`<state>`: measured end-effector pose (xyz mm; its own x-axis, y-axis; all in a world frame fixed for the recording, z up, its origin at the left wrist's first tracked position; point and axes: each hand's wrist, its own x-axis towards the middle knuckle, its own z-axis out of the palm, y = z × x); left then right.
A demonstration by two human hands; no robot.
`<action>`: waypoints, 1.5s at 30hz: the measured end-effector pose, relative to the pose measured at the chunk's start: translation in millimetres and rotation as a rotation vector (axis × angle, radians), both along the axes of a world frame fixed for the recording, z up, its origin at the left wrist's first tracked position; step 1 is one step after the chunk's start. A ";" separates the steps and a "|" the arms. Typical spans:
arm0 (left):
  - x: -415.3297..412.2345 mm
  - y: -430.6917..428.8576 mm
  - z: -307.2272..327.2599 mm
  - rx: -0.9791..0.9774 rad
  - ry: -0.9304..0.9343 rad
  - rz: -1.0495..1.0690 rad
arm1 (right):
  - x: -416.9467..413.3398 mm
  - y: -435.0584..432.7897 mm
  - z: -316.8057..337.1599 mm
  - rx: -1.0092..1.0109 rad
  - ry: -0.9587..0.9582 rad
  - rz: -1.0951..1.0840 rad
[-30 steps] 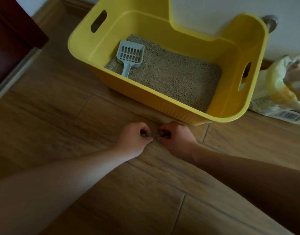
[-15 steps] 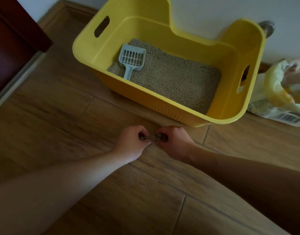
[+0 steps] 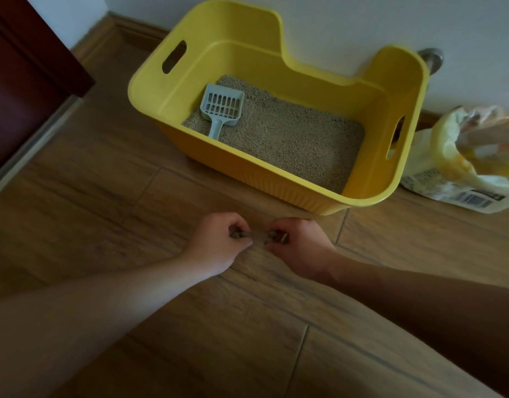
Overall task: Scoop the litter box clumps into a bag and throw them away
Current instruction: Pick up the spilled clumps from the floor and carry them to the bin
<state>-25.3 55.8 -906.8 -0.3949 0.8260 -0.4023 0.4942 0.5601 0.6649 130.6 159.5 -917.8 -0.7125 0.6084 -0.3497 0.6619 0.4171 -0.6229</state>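
Yellow litter box (image 3: 279, 179) on wood floor (image 3: 103, 196), grey scoop (image 3: 221, 109) lying on litter inside at its left end, left hand (image 3: 218, 244) and right hand (image 3: 300, 245) just before the box, each grip pinched shut on a small dark item (image 3: 257, 235) stretched between them, identity unclear, printed bag (image 3: 460, 165) right of the box.

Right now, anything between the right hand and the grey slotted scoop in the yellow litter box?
Yes: the yellow litter box's near wall stands between the right hand and the grey slotted scoop. Reaching over the rim looks clear.

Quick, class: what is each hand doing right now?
Left hand: closed, pinching one end of a small dark thing.
Right hand: closed, pinching its other end.
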 end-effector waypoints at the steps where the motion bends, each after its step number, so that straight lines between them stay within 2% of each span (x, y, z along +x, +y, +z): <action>1: 1.0 -1.6 3.7 0.009 -0.001 -0.006 | 3.2 -0.8 3.6 -0.004 0.004 -0.006; 12: 16.0 -3.4 52.4 0.109 0.054 -0.093 | 31.8 -2.6 48.3 -0.023 0.058 -0.046; 21: 27.9 -23.5 102.1 0.133 0.057 0.073 | 49.6 -24.7 107.4 -0.051 0.080 -0.191; 29: 44.0 -24.4 206.9 0.089 0.126 0.087 | 64.3 -33.0 208.6 -0.071 0.085 -0.297; 35: 57.3 -7.6 290.9 0.091 0.106 0.056 | 84.6 -24.6 290.6 -0.122 0.102 -0.375; 45: 94.5 14.8 464.0 0.138 0.063 -0.023 | 125.2 -6.1 465.3 -0.133 0.166 -0.591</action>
<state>69.2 70.6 -442.8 -0.3959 0.8809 -0.2596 0.5489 0.4536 0.7021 255.8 153.4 -452.5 -0.3200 0.8751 -0.3630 0.6470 -0.0780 -0.7585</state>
